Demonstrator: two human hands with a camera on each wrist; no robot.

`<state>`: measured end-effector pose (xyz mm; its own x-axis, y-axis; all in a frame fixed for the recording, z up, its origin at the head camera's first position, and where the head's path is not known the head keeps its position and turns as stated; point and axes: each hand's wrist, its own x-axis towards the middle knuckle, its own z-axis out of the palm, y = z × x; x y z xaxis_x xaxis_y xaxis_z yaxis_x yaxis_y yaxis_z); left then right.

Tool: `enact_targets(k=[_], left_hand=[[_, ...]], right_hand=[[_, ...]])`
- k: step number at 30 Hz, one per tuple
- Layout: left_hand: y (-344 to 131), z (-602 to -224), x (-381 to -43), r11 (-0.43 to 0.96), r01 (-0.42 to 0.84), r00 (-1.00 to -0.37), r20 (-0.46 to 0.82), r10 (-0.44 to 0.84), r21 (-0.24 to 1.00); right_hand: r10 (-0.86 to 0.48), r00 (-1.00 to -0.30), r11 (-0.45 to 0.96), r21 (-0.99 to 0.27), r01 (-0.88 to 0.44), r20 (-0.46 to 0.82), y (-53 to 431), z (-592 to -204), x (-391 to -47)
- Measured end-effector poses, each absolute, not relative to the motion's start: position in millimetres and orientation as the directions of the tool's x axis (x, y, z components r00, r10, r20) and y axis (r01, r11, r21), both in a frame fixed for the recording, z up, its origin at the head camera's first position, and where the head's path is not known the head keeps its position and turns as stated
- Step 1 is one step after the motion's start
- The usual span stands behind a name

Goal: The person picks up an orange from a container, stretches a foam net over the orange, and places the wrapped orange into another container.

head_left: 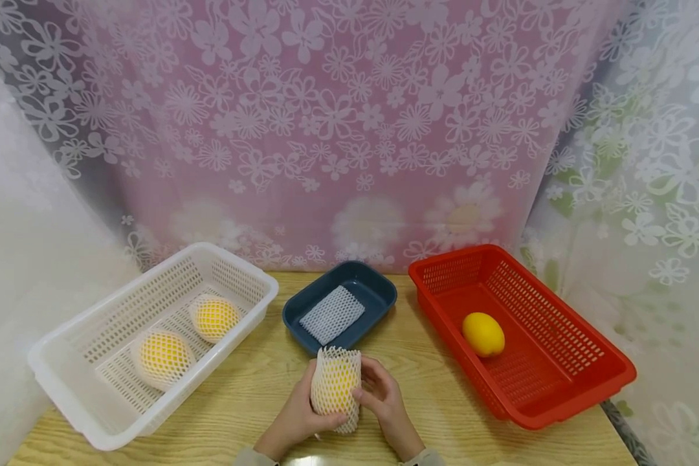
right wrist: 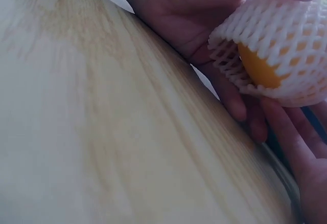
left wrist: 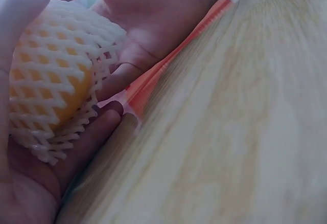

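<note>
Over the table's near middle, a yellow fruit, seemingly a lemon, sits inside a white foam net sleeve point(head_left: 336, 388). My left hand point(head_left: 303, 408) grips the sleeve from the left, its thumb across the lower front. From the right, my right hand point(head_left: 386, 404) holds the same sleeve between the thumb in front and fingers partly hidden behind. The sleeve's upper end stands open above the fruit in the head view. In the left wrist view the fruit point(left wrist: 76, 93) shows through the mesh and at one open end; the right wrist view also shows the bare fruit point(right wrist: 258, 68).
A white basket point(head_left: 52, 362) at left holds two net-wrapped yellow fruits point(head_left: 164, 358). Behind the hands, a dark blue tray point(head_left: 373, 298) contains flat foam net point(head_left: 333, 314). The red basket point(head_left: 559, 414) at right holds one bare lemon point(head_left: 483, 334). A flowered curtain point(head_left: 349, 129) hangs behind the table.
</note>
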<state>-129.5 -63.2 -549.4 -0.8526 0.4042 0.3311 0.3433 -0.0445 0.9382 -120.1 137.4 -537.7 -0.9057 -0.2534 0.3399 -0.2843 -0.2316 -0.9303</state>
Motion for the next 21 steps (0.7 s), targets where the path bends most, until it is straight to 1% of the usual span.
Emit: enact_targets(k=[5,8,12,16,18,21], left_hand=[[-63.6,-548.6,-128.8,-0.037,0.283,-0.884,0.275,0.379,0.959],[-63.9,-549.9,-129.0,-0.055,0.272,-0.891,0.273,0.364,0.961],[-63.5,-550.8,-129.7,-0.100,0.270,-0.889,0.287,0.357,0.958],[-63.6,-549.9,-129.4,-0.118,0.266,-0.890,0.291,0.352,0.957],[-63.9,-549.8,-129.3,-0.105,0.273,-0.890,0.292,0.350,0.956],[-64.3,-549.9,-129.3,-0.081,0.269,-0.895,0.280,0.347,0.960]], right_hand=[[-0.254,-0.897,-0.251,-0.920,-0.300,0.362,136.9,-539.9,-121.2],[-0.262,-0.890,-0.282,-0.911,-0.300,0.374,136.8,-542.0,-122.1],[-0.259,-0.910,-0.293,-0.924,-0.245,0.324,136.7,-543.2,-122.4],[-0.257,-0.927,-0.261,-0.943,-0.204,0.272,136.4,-542.2,-122.4],[-0.262,-0.923,-0.253,-0.943,-0.217,0.282,136.1,-541.6,-122.5],[-0.267,-0.903,-0.265,-0.927,-0.267,0.337,136.0,-540.6,-122.6]])
